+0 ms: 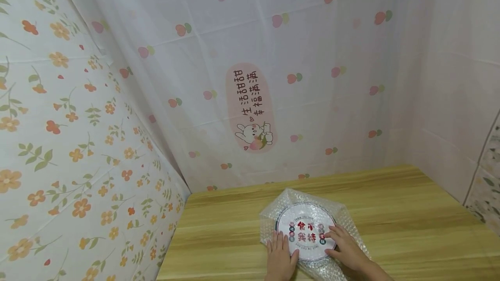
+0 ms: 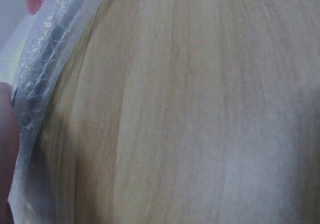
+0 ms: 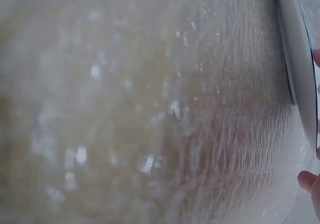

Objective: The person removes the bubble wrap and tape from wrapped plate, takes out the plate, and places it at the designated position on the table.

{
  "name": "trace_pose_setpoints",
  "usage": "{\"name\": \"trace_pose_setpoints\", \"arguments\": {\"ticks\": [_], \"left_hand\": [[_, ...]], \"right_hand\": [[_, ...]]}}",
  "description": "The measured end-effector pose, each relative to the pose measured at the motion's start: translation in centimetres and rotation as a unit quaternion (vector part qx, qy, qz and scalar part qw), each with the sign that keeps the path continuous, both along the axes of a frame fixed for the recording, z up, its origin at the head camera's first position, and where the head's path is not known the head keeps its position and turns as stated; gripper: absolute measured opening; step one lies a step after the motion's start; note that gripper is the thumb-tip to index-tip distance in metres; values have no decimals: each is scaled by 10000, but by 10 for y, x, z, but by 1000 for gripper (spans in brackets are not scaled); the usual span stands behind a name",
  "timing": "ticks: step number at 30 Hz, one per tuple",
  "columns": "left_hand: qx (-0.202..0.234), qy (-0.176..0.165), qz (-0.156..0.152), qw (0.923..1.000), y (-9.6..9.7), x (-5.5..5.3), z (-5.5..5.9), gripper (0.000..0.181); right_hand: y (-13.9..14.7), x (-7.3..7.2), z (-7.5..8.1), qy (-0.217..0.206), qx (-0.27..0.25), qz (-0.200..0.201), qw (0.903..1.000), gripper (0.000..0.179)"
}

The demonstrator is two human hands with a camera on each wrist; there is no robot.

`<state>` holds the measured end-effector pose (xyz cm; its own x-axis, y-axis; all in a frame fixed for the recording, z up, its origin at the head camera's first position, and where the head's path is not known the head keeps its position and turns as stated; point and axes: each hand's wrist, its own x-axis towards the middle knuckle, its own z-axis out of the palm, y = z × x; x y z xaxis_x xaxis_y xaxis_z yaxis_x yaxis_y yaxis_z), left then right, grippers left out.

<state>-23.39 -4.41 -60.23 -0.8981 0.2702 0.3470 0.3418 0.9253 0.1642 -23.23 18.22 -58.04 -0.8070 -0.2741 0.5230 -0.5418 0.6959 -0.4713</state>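
A round white plate (image 1: 306,231) with red characters and small coloured printing lies face up on a sheet of clear bubble wrap (image 1: 290,196). My left hand (image 1: 280,255) rests over the lower left rim, its fingers fairly straight and the thumb out to the side. At the right rim my right hand (image 1: 347,248) touches the plate's face with spread fingertips, the thumb lower down. Seen edge-on in the right wrist view, the plate (image 3: 296,49) has fingertips on its face side. In the left wrist view the wrap's edge (image 2: 47,59) passes between parts of my left hand.
The wood-grain table (image 1: 422,220) extends to both sides of the wrap. Behind it hangs a pale curtain (image 1: 312,107) with fruit prints and a rabbit drawing. A flowered cloth (image 1: 78,142) borders the left, and a pale cloth (image 1: 449,99) the right.
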Motion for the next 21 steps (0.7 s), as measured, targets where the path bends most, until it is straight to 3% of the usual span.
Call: {"name": "trace_pose_setpoints", "arguments": {"ticks": [13, 21], "left_hand": [[-36, -35, -2, 10000, 1, 2, 4, 56], [-37, -86, -9, 10000, 1, 1, 5, 57]], "right_hand": [[0, 2, 2, -453, -22, 30, 9990, 25], [3, 2, 2, -1016, 272, -2, 9945, 21]]}}
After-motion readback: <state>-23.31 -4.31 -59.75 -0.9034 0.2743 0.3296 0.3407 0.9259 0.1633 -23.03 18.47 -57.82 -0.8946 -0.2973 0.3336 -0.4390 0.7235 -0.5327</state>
